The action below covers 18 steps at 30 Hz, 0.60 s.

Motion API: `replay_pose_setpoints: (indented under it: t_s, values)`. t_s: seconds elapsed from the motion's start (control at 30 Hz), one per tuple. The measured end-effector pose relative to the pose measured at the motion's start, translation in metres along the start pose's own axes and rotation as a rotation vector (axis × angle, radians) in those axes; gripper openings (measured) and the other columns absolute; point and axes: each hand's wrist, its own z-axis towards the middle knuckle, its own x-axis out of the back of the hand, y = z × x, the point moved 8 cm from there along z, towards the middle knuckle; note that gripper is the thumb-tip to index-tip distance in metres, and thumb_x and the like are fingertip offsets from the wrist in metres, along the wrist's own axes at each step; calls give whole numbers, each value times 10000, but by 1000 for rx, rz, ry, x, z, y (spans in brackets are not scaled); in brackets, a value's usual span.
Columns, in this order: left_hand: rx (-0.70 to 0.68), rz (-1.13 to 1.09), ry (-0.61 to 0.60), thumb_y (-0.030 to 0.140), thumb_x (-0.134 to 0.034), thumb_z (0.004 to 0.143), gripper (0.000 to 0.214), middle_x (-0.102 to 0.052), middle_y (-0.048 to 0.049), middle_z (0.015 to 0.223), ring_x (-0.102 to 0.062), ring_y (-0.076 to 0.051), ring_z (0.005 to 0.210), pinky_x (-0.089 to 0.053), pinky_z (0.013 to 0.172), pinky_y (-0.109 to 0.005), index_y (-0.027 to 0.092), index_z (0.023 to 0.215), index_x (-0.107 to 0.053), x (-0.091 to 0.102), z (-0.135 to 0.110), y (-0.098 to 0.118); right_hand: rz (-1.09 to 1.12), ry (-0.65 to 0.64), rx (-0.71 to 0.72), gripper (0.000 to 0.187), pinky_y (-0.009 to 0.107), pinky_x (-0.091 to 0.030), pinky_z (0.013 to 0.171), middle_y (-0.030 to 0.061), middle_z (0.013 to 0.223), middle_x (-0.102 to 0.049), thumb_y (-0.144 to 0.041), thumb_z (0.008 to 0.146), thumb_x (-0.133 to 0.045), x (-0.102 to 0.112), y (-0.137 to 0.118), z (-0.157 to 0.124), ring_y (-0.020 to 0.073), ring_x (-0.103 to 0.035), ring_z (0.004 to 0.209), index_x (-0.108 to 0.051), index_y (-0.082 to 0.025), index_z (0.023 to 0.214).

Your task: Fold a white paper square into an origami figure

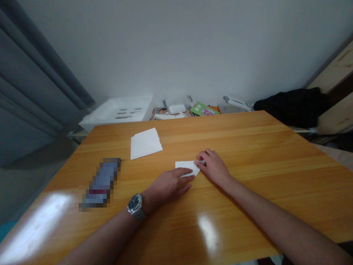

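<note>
A small folded white paper (186, 166) lies on the wooden table (248, 154) in front of me. My left hand (168, 185), with a wristwatch on its wrist, lies flat with its fingers stretched over the paper's near edge. My right hand (213, 166) rests on the paper's right end, fingertips pressed down on it. A second, larger folded white sheet (145, 143) lies apart, farther back and to the left.
A blurred dark oblong object (101, 183) lies on the table's left part. Behind the far edge are a white plastic bin (118, 110), small clutter with a green packet (203, 109), and a black cloth (292, 105). A grey curtain (30, 88) hangs at left.
</note>
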Motion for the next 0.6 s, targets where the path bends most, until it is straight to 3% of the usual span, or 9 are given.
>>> replay_pose_setpoints:
  t_s: [0.3, 0.6]
  values:
    - [-25, -44, -3, 289, -420, 1052, 348, -538, -50, 1493, -571, -216, 1304, -478, 1110, -391, 245, 1351, -593, 5, 2, 2, 1, -3, 1, 135, 339, -406, 793, 47, 927, -606, -315, 916, -690, 1, -1, 0, 232, -552, 877, -601, -220, 880]
    - [-87, -15, -8, 330, -443, 1045, 402, -530, -89, 1498, -526, -239, 1346, -429, 1154, -428, 219, 1418, -546, 0, 4, 2, 24, -4, -4, 135, 338, -411, 796, 43, 918, -608, -305, 910, -698, 0, 1, 0, 229, -556, 879, -598, -219, 881]
